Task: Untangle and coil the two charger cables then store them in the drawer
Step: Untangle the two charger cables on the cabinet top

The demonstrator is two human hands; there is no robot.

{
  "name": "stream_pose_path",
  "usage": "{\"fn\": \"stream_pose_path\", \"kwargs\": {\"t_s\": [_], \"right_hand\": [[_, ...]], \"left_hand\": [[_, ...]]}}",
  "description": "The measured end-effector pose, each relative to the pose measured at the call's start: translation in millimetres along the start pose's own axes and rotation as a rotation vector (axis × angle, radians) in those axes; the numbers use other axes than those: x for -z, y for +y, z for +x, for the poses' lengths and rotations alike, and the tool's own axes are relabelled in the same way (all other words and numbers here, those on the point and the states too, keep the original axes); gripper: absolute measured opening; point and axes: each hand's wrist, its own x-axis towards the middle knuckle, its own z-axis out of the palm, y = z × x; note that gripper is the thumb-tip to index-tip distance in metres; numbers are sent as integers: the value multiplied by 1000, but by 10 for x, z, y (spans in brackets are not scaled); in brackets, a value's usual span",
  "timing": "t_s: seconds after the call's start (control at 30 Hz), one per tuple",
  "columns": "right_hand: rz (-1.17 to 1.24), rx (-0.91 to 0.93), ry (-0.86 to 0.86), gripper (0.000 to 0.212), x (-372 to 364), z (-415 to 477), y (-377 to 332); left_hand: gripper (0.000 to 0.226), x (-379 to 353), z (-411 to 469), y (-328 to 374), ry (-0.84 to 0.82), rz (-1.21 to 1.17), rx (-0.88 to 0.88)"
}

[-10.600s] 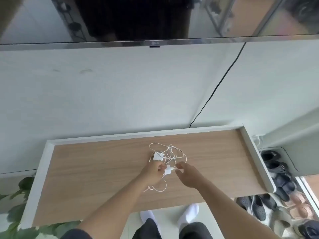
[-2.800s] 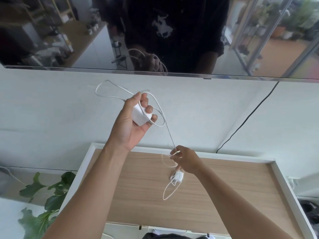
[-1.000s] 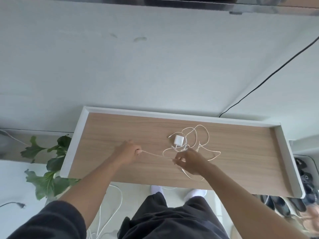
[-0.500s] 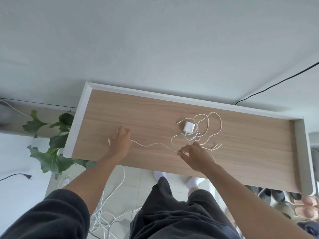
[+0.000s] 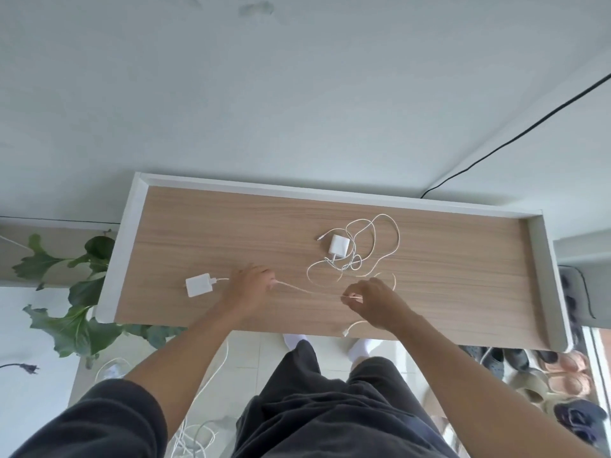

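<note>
The left hand (image 5: 249, 285) covers the white cable (image 5: 297, 288), so its hold is hard to see. The right hand (image 5: 373, 300) pinches that cable shut; the plug block (image 5: 197, 285) lies just past the left hand.

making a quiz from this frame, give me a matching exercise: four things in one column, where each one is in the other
Things:
1. left charger
2. right charger
3. plant
4. shoes

Places:
a. floor, below the shelf's right end
b. among loose cable loops
c. beside the shelf's left end
d. just left of the left hand

Pairs: 1-d, 2-b, 3-c, 4-a
</note>
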Motion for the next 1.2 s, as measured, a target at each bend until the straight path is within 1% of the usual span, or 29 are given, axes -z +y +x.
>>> {"fn": "stream_pose_path", "kwargs": {"t_s": [0.03, 0.13, 0.2, 0.27, 0.3, 0.4, 0.43, 0.5, 0.57, 0.67, 0.77, 0.87, 0.93, 1.0, 1.1, 1.2], "right_hand": [[13, -25, 4, 27, 22, -39, 124], [71, -102, 7, 26, 108, -167, 471], [116, -144, 43, 23, 136, -242, 677], [163, -147, 92, 22, 159, -295, 823], [190, -139, 109, 22, 174, -312, 864], [256, -85, 109, 21, 227, -349, 886], [274, -53, 106, 21, 246, -364, 879], [291, 6, 95, 22, 294, -392, 851], [283, 63, 85, 24, 328, -412, 854], [266, 116, 51, 27, 420, -465, 935], [253, 117, 52, 31, 538, -533, 1146], [243, 104, 68, 30, 695, -619, 1402], [238, 72, 83, 31, 790, -661, 1605], [228, 31, 114, 31, 864, -693, 1811], [96, -16, 141, 32, 875, -717, 2076], [8, -55, 120, 32, 871, -742, 2239]], "left_hand": [[22, 20, 12, -61, 2, -8, 54], [24, 120, 13, -158, -23, 64, 161], [22, 152, 22, -155, -31, 101, 199], [19, 171, 29, -36, -40, 97, 224], [25, 169, 43, 64, -32, 95, 205], [55, 220, 24, 558, 76, 48, 31], [61, 240, 11, 770, 114, 14, -47], [62, 234, 9, 1197, 139, -57, -203], [57, 137, 26, 1571, 101, -121, -322], [48, -95, 42, 1942, 40, -153, -403], [39, -271, 52, 2130, -13, -94, -365], [26, -337, 70, 2240, -123, -93, -318], [29, -353, 75, 2277, -167, -90, -272], [37, -396, 89, 2268, -199, -100, -172], [45, -481, 154, 2280, -219, -117, -60], [38, -568, 249, 2405, -214, -182, -3]]}}
